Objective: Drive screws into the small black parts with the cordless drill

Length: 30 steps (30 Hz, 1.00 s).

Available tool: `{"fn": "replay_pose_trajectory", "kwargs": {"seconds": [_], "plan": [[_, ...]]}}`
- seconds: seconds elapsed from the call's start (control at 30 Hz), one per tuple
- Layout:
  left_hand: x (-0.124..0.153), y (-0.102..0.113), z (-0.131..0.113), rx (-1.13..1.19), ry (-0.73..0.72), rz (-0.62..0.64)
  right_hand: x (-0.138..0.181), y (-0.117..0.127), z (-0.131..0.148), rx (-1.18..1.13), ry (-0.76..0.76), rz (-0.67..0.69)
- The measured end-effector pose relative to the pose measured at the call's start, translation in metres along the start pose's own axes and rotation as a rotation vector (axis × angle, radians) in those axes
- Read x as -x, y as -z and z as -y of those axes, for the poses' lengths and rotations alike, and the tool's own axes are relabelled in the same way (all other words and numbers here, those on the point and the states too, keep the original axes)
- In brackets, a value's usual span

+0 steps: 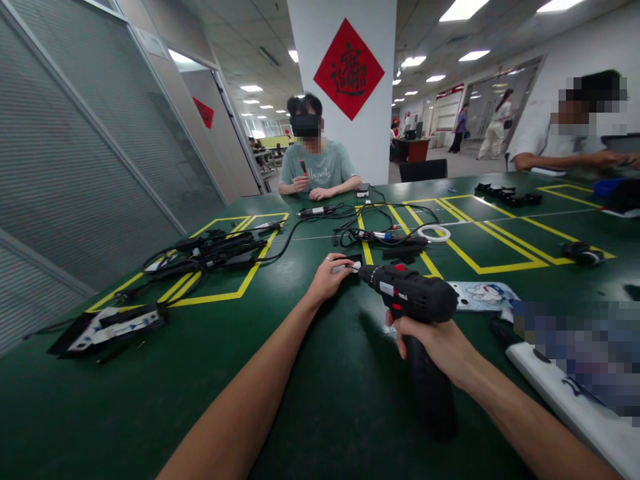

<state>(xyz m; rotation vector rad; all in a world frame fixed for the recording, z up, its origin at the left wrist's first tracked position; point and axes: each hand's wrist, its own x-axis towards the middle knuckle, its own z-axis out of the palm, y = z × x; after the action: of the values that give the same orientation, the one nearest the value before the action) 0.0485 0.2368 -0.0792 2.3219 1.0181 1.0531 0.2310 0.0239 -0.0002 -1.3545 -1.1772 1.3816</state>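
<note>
My right hand [407, 330] is wrapped round the handle of a black cordless drill [417, 293] with red buttons. The drill lies level, its chuck pointing left. At the chuck's tip is a small white piece [356, 266], and whether the bit touches it I cannot tell. My left hand [330, 275] is closed over that piece, with a ring on one finger. A flat black part [354, 259] shows just behind the fingers. Beyond them, dark strips [403, 254] lie on the green table [300, 413].
Black cables [215, 250] heap inside yellow tape at left, near a black-and-white assembly [120, 327]. More cables with a white ring [434, 233] lie ahead. A patterned strip [480, 295] and white object [560, 393] lie right. A person [317, 163] sits opposite, another [560, 143] at right.
</note>
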Motion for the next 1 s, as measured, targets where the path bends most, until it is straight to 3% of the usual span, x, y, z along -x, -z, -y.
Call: {"fn": "replay_pose_trajectory", "kwargs": {"seconds": [0.43,0.77,1.0], "plan": [[-0.003,0.002,0.0,0.027,0.016,0.051,-0.006,-0.004,-0.005,0.162,-0.025,-0.046],[-0.002,0.002,-0.002,0.041,0.025,0.064,-0.005,-0.018,0.013,0.079,0.005,-0.056],[-0.002,0.002,0.002,0.046,0.024,0.077,-0.01,-0.008,0.002,0.069,0.022,-0.031]]}}
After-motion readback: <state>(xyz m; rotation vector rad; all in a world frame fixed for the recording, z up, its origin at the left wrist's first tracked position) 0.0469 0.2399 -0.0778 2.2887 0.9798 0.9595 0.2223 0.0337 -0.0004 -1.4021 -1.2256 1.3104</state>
